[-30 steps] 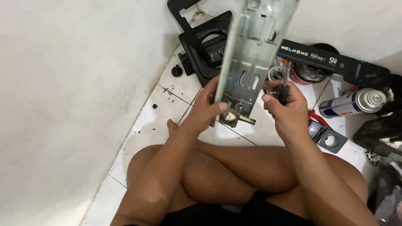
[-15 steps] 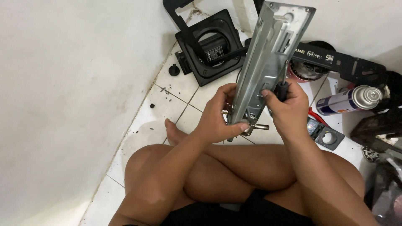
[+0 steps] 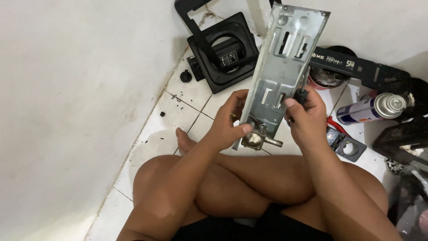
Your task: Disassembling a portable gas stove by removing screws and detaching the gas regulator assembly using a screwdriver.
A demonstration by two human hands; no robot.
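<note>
At frame centre, the left hand (image 3: 227,127) has its grip clamped on the lower edge of a tilted metal plate (image 3: 285,67), thumb by its valve (image 3: 258,139). The right hand (image 3: 307,118), grip closed, holds a screwdriver (image 3: 302,91) against the plate.

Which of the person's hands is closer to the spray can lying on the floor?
The right hand. It grips the metal plate's right edge, with the spray can just beyond it. The left hand holds the plate's far side, farther away.
</note>
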